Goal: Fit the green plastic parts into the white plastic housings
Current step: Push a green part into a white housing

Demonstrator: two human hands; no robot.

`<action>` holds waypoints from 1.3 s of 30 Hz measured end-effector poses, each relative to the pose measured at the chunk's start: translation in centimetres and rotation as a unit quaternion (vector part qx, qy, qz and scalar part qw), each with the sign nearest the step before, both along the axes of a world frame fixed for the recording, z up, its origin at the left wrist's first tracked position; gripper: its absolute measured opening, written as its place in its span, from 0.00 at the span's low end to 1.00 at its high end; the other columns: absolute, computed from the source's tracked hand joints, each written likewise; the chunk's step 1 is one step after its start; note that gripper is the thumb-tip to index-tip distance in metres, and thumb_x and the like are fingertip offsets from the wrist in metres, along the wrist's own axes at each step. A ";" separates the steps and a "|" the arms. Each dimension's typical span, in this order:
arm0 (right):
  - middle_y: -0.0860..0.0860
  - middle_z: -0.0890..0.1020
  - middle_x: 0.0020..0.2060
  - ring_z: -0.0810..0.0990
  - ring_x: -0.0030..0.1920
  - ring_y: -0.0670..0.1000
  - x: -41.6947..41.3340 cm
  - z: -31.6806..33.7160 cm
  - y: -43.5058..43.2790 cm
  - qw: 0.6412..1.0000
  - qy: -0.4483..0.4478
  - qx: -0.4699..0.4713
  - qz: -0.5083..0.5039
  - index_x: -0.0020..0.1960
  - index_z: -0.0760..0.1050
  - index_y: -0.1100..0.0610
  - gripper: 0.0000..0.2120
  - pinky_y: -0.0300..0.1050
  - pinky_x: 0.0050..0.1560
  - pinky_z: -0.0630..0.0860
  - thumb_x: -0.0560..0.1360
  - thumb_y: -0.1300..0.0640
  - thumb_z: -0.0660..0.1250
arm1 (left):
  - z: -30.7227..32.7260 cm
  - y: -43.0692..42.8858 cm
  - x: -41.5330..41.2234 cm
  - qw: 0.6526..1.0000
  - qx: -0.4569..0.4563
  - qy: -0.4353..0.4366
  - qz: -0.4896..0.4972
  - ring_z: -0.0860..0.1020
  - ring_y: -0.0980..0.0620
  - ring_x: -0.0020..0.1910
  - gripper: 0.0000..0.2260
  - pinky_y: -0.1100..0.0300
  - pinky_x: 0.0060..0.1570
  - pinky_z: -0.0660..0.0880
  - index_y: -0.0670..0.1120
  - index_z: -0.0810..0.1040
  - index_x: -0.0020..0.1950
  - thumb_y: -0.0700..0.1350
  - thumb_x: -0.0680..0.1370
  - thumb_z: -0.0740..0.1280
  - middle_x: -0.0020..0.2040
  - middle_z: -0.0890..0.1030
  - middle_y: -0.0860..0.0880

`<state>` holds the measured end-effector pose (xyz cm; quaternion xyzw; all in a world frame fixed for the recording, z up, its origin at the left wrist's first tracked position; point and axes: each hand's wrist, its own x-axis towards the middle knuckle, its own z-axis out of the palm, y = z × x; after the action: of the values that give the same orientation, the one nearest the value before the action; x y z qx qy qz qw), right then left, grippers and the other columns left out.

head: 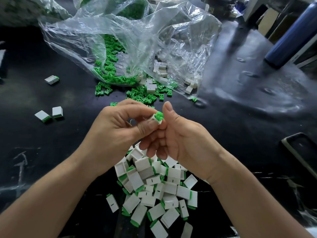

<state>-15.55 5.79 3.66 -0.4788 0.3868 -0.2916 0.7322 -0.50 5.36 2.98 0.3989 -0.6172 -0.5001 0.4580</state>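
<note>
The table (pixel 240 127) has a dark, smooth top with a dull sheen, scuffed with pale chalky scratches near its left and near edges. The bag (pixel 140 36) at the far edge is thin clear plastic film, crumpled and glossy. The green parts (pixel 135 95) spilling from it are opaque plastic, bright and fairly matt. The white housings (pixel 169 186) heaped at the near edge are smooth hard plastic with a soft satin finish. The held housing (pixel 157 119), pinched between the left hand (pixel 118 124) and right hand (pixel 185 140), looks the same. The bottle (pixel 291 35) at the far right corner is dark blue and glossy; its material cannot be told.
</note>
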 end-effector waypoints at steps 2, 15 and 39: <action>0.51 0.80 0.31 0.76 0.31 0.47 0.0 -0.1 0.1 1.000 0.005 -0.008 -0.006 0.39 0.75 0.58 0.26 0.38 0.31 0.67 0.70 0.36 0.54 | 0.1 0.1 0.0 1.000 -0.004 0.007 -0.018 0.79 0.42 0.37 0.08 0.53 0.36 0.79 0.47 0.84 0.43 0.45 0.65 0.74 0.43 0.80 0.43; 0.50 0.78 0.30 0.74 0.29 0.46 0.3 -0.1 0.4 1.000 0.011 -0.005 -0.004 0.46 0.74 0.63 0.29 0.38 0.31 0.66 0.72 0.37 0.54 | 0.5 0.3 0.1 0.994 0.020 0.084 -0.059 0.75 0.29 0.33 0.08 0.46 0.29 0.76 0.38 0.81 0.43 0.39 0.66 0.68 0.39 0.79 0.35; 0.43 0.67 0.24 0.63 0.26 0.42 0.9 -0.4 1.0 0.997 0.027 -0.042 -0.061 0.52 0.70 0.74 0.36 0.33 0.28 0.61 0.68 0.39 0.55 | 0.1 0.6 -0.8 0.996 -0.014 0.081 -0.031 0.80 0.43 0.28 0.09 0.58 0.29 0.78 0.40 0.82 0.44 0.43 0.67 0.68 0.40 0.80 0.44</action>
<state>-14.68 6.79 3.27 -0.4922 0.4224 -0.3386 0.6817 -1.30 5.95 3.06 0.3316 -0.5968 -0.5361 0.4964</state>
